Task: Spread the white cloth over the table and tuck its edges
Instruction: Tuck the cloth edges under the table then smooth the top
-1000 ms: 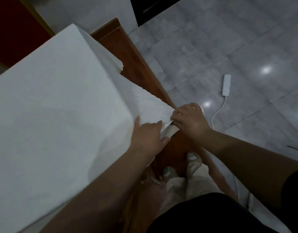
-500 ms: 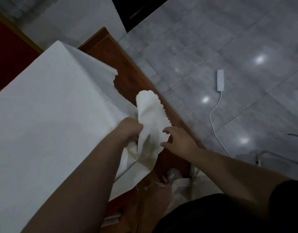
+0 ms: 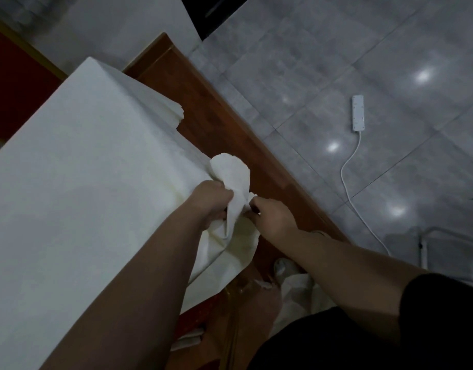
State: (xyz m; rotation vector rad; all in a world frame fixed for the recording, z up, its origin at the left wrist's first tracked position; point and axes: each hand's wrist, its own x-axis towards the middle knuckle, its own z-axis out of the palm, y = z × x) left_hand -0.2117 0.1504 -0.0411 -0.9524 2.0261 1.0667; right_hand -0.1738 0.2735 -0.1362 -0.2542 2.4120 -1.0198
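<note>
The white cloth [image 3: 77, 182] covers the table top and hangs over its right edge. At that edge a loose flap of the cloth is bunched and stands up in a crumpled peak. My left hand [image 3: 211, 202] is closed on the bunched flap from the left. My right hand [image 3: 270, 216] pinches the same flap from the right, close beside the left hand. The table itself is hidden under the cloth.
A brown wooden platform [image 3: 224, 124] runs along the table's right side. Beyond it lies grey tiled floor with a white power strip [image 3: 358, 112] and its cord. A metal frame [image 3: 427, 249] stands at the right. My feet show below the hands.
The cloth's side flap, flat against the table a second ago, has been lifted and gathered. Both hands have closed together on it, and the peak is more crumpled.
</note>
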